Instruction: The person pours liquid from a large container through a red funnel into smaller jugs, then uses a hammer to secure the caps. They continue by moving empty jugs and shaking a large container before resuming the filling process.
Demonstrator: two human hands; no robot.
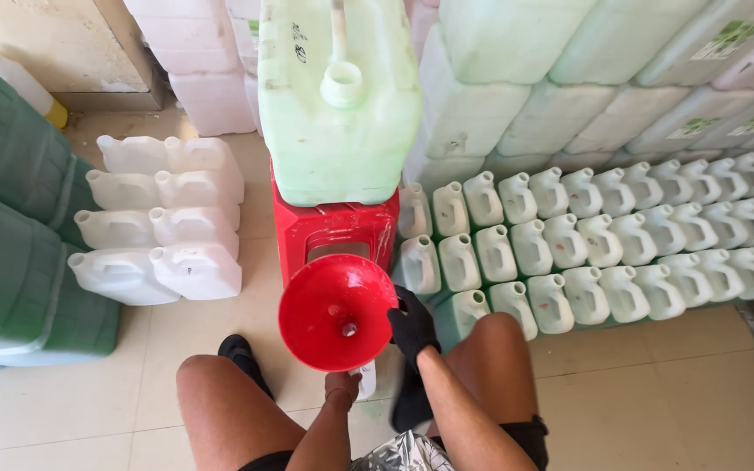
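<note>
A red funnel (335, 312) sits in the mouth of a small white jug (366, 381) that stands on the floor between my knees. My right hand (412, 327), in a black glove, grips the funnel's right rim. My left hand (342, 388) reaches under the funnel and holds the jug near its neck; the funnel hides most of its fingers. Just behind the funnel, a big pale green jerrycan (338, 131) rests on a red plastic stool (333, 228), its capless spout (342, 85) facing up.
Rows of filled small white jugs (604, 244) stand at the right, before a wall of stacked large jerrycans (569, 78). Several white jugs (159, 218) lie on their sides at the left, beside green bundles (10, 253). The floor is beige tile (656, 392).
</note>
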